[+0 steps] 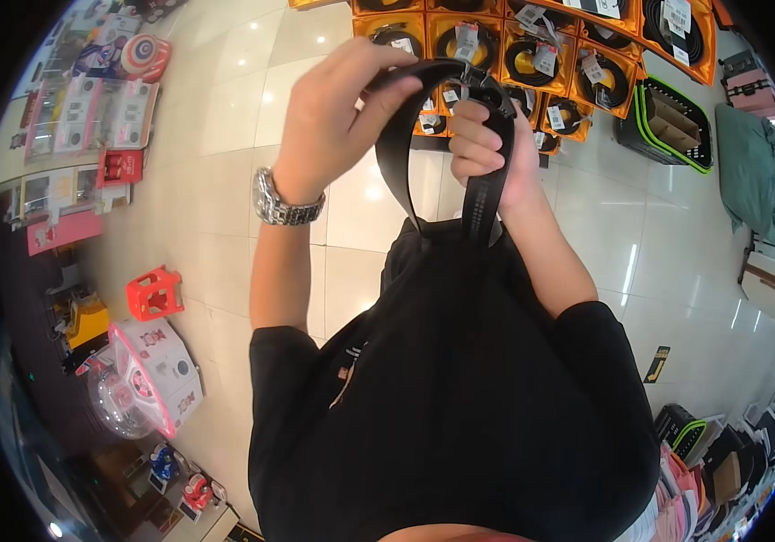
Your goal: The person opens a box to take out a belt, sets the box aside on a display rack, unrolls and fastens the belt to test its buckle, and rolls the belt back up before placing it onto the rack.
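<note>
A black belt [393,167] is bent into a loop in front of my chest. My left hand [344,113], with a metal watch [286,200] on its wrist, pinches the top of the loop between thumb and fingers. On the other side, my right hand [485,149] has its fingers wrapped round the strap just below the metal buckle [473,77]. The lower ends of the loop hang down by my black shirt [460,361], and stitching or printing shows on the strap's inner face. What lies under my right fingers is hidden.
Ahead stands a display of orange boxes [546,59] with coiled, tagged belts. To its right is a black basket with a green rim [667,122]. On the left are a red stool [154,294] and a pink-white machine [154,375]. Suitcases [753,86] line the right side.
</note>
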Tool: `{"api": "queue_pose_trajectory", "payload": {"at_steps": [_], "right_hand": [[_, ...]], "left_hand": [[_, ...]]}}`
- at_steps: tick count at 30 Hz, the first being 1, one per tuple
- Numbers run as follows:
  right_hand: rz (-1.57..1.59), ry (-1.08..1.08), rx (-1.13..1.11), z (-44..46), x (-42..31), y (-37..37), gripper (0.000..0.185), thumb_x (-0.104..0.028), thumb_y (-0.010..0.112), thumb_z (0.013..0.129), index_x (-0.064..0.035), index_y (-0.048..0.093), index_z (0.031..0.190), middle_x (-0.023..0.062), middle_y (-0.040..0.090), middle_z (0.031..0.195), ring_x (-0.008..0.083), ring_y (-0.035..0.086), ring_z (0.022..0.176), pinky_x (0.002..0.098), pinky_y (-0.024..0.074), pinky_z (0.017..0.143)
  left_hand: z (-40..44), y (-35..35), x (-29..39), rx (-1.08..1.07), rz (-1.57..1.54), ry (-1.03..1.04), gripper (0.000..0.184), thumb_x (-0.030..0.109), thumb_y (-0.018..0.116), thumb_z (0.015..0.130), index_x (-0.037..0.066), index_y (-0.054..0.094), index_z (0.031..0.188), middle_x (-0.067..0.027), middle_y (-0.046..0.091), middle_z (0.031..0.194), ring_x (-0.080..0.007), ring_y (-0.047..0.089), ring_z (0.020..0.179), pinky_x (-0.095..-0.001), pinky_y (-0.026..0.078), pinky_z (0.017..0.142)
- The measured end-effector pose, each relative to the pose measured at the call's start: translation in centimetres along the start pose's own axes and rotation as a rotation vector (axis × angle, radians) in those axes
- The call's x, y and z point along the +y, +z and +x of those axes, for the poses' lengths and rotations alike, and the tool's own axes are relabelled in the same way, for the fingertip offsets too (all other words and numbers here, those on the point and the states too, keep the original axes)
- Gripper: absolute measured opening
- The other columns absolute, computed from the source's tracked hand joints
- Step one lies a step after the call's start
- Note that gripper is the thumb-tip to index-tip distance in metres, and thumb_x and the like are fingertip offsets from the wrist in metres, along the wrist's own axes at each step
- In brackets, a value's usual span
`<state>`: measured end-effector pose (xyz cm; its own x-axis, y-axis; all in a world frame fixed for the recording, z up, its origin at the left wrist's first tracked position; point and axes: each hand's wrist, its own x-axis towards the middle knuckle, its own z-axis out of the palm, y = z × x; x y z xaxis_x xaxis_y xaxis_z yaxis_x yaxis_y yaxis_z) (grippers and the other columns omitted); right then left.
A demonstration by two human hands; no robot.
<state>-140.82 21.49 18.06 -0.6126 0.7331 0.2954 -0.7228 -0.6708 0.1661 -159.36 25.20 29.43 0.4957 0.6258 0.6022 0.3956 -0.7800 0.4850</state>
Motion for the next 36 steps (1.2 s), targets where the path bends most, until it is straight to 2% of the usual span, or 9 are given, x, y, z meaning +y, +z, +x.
{"api": "queue_pose_trajectory", "payload": {"at_steps": [2,7,9,11,13,14,18,29,36], "right_hand": [[-0.129,0.074,-0.016,0.6,0.2,0.4,0.036,-0.039,0.042,0.091,-0.0033,0.048,0.091,0.0025,0.038,0.065,0.0113,0.035,0.050,0.0232,0.0298,0.042],[-0.811,-0.164,0.151,0.2,1.6,1.1,0.050,-0.036,0.031,0.093,0.0044,0.047,0.118,0.0127,0.051,0.079,0.0167,0.045,0.056,0.0248,0.0360,0.044],[-0.771,-0.087,0.074,0.2,1.6,1.5,0.057,-0.042,0.028,0.094,0.0042,0.048,0.120,0.0140,0.058,0.079,0.0171,0.051,0.057,0.0251,0.0376,0.045],[-0.752,-0.073,0.048,-0.1,1.9,2.1,0.071,-0.059,0.021,0.094,0.0022,0.049,0.118,0.0145,0.061,0.076,0.0194,0.059,0.056,0.0265,0.0445,0.042],[-0.820,-0.028,0.098,-0.5,1.9,1.8,0.067,-0.058,0.021,0.095,0.0000,0.051,0.113,0.0141,0.060,0.071,0.0200,0.056,0.048,0.0273,0.0436,0.040],[-0.715,0.026,0.313,-0.3,2.4,2.7,0.061,-0.055,0.023,0.097,-0.0024,0.052,0.108,0.0136,0.059,0.067,0.0204,0.054,0.044,0.0281,0.0429,0.040],[-0.631,-0.016,0.352,-0.1,2.9,2.6,0.050,-0.051,0.028,0.098,-0.0072,0.052,0.096,0.0128,0.059,0.067,0.0211,0.054,0.046,0.0284,0.0400,0.042],[-0.562,-0.043,0.360,-1.0,4.1,3.3,0.048,-0.050,0.024,0.099,-0.0079,0.048,0.099,0.0132,0.059,0.065,0.0240,0.058,0.049,0.0313,0.0437,0.045],[-0.693,-0.029,0.316,-2.2,5.7,4.6,0.065,-0.061,0.014,0.095,-0.0076,0.050,0.106,0.0113,0.056,0.066,0.0228,0.056,0.049,0.0306,0.0451,0.046]], "left_hand": [[1.4,-0.8,0.0,0.021,0.127,0.128,0.011,0.011,0.069,0.080,0.005,0.063,0.087,-0.0082,0.059,0.072,-0.0199,0.054,0.055,-0.0267,0.042,0.050],[4.2,-2.8,0.8,-0.190,0.102,-0.060,0.024,0.024,0.062,0.090,0.001,0.065,0.097,-0.0015,0.064,0.077,-0.0058,0.055,0.066,-0.0214,0.045,0.060],[5.3,-2.8,1.0,-0.372,0.025,-0.251,0.022,0.018,0.057,0.092,-0.002,0.061,0.098,-0.0055,0.064,0.082,-0.0107,0.058,0.069,-0.0246,0.049,0.062],[5.4,-1.1,1.2,-0.223,-0.128,-0.192,0.023,0.016,0.057,0.091,-0.004,0.060,0.082,-0.0001,0.059,0.069,-0.0079,0.052,0.062,-0.0237,0.044,0.057],[5.6,0.1,0.1,-0.285,-0.378,-0.408,0.023,0.018,0.058,0.091,-0.003,0.061,0.083,0.0009,0.059,0.071,-0.0061,0.052,0.063,-0.0227,0.043,0.055],[5.7,0.1,-1.1,-0.386,-0.294,-0.548,0.024,0.021,0.060,0.091,-0.002,0.062,0.084,0.0022,0.059,0.072,-0.0037,0.050,0.064,-0.0209,0.041,0.055],[4.6,2.1,-5.5,-0.423,-0.272,-0.477,0.033,0.038,0.060,0.090,0.005,0.064,0.097,0.0052,0.061,0.079,-0.0022,0.052,0.071,-0.0190,0.043,0.064],[4.3,3.5,-6.8,-0.268,-0.367,-0.461,0.034,0.032,0.061,0.090,0.001,0.065,0.104,0.0007,0.064,0.083,-0.0062,0.054,0.070,-0.0213,0.045,0.066],[4.6,1.8,-2.4,-0.118,-0.621,-0.390,0.025,0.024,0.062,0.090,0.000,0.062,0.083,0.0037,0.058,0.072,-0.0028,0.048,0.064,-0.0185,0.039,0.056]]}}
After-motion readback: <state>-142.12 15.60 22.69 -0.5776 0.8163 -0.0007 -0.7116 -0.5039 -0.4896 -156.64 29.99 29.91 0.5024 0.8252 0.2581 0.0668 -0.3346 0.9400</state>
